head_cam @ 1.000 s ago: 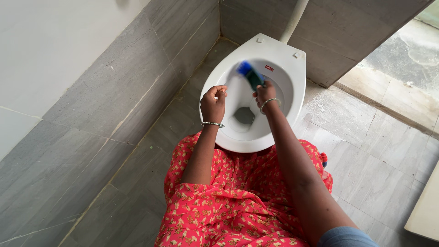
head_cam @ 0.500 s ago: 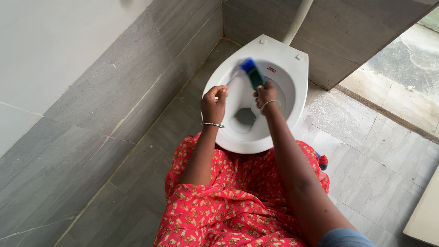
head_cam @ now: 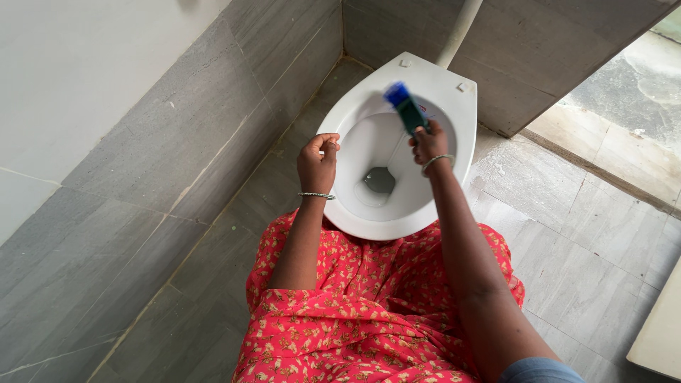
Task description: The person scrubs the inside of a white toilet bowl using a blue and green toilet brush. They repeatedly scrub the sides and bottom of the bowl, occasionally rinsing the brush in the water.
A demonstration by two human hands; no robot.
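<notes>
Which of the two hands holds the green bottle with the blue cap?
The right hand grips the bottle; the left hand is a closed fist without it.

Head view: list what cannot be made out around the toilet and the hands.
- Bottle: the right hand covers its lower body; the blue tip is motion-blurred.
- Left hand: closed fist; anything inside is hidden.
- Pipe: cut off by the top edge.
- Toilet near rim: hidden by the red dress.

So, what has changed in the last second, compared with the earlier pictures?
The right hand carried the blue-green brush rightward, from the bowl's back wall to over the rim. The left hand drifted left, to the toilet's left edge. Both fists stay closed; the toilet is unmoved.
</notes>
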